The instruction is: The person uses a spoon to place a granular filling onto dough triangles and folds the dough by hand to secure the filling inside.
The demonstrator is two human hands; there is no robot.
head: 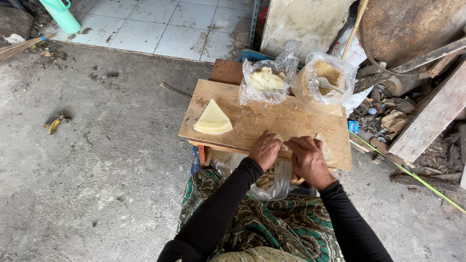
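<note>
My left hand (265,149) and my right hand (307,159) are together at the near edge of a wooden board (252,119), fingers curled on a thin pale wrapper sheet (326,149) that they are rolling. A stack of triangular pale wrappers (212,120) lies at the board's left. At the far edge stand a clear bag of pale yellow filling (266,80) and a clear bag of brown crumbs (326,73) with a white spoon (330,86) in it. Below the board, a clear bag (272,180) holds several finished rolls on my lap.
Patterned green cloth (286,223) covers my lap. Scrap wood and clutter (422,121) pile up at the right, with a woven tray (407,26) leaning above. Concrete floor (87,160) spreads to the left, with a banana peel (54,123), a broom (22,47) and a green watering can (60,14).
</note>
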